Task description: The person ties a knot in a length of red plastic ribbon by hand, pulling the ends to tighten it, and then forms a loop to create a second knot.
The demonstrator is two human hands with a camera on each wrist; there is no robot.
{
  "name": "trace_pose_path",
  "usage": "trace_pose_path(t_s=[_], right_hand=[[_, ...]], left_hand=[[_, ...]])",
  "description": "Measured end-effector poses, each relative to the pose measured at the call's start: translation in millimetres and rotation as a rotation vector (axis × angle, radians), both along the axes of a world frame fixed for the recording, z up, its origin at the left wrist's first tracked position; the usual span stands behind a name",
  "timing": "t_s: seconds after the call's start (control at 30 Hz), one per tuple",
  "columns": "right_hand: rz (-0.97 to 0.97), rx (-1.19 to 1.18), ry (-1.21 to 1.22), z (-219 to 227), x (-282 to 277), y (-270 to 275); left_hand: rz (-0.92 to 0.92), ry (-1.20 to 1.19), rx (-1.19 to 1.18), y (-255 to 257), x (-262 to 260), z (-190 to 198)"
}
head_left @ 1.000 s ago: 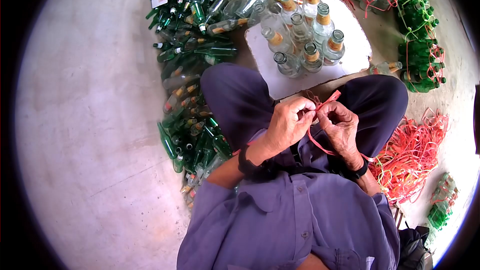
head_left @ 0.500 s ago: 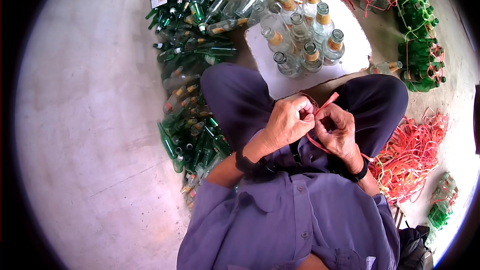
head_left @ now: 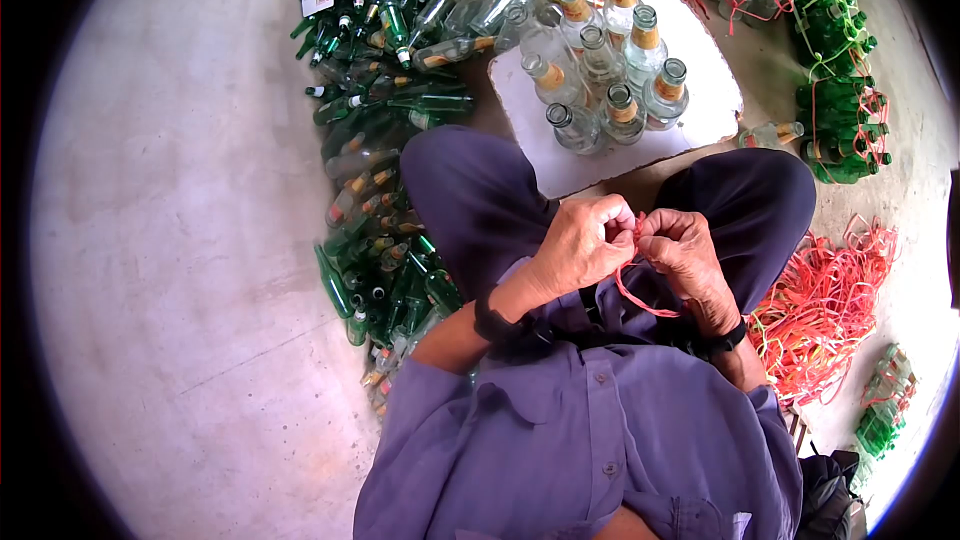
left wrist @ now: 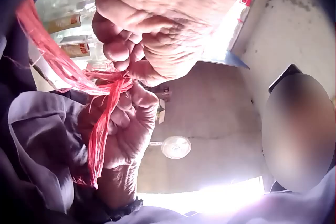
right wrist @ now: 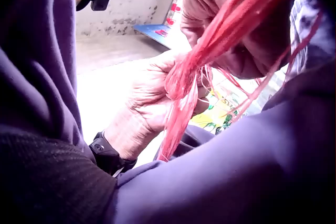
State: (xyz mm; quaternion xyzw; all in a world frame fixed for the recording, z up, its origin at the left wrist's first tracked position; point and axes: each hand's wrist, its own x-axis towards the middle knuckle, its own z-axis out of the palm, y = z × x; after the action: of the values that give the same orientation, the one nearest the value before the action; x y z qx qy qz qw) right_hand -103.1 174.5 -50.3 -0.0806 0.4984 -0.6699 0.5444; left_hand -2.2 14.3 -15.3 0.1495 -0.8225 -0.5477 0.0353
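Red strands (right wrist: 181, 79) between both hands (head_left: 585, 245)

- Strip (right wrist: 184, 79): between the hands (head_left: 585, 245), knees (head_left: 755, 175) either side.
- Board (head_left: 710, 110): beyond the knees, upright bottles (head_left: 580, 132) on it.
- Loose bottles (head_left: 433, 102): left on the floor (head_left: 200, 240), curving behind the board.
- Strip heap (head_left: 825, 310): beside the right knee.
- Bottle bundles (head_left: 845, 120): right of the board, ahead of the heap.

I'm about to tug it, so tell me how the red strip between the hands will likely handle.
The red strip is probably floppy: in the head view it droops in a curve. It looks light, being thin and ribbon-like. Wispy strands show in the right wrist view, so it might fray or snag.
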Motion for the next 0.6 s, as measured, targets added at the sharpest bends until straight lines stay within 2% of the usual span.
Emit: trace_pose_path(t_s=[0.07, 0.2, 0.53, 0.6], right_hand=[[-0.004, -0.008, -0.042, -1, 0, 1], [-0.086, 0.005, 0.012, -3, 3, -1], [-0.147, -0.014, 0.159, -1, 12, -6], [-0.158, 0.011, 0.266, -3, 15, -6]], left_hand=[[0.016, -0.118, 0.066, -2, 0, 2], [0.084, -0.086, 0.238, -5, 3, -7], [0.054, -0.118, 0.229, -10, 3, -12], [0.036, -0.107, 0.215, -9, 2, -9]])
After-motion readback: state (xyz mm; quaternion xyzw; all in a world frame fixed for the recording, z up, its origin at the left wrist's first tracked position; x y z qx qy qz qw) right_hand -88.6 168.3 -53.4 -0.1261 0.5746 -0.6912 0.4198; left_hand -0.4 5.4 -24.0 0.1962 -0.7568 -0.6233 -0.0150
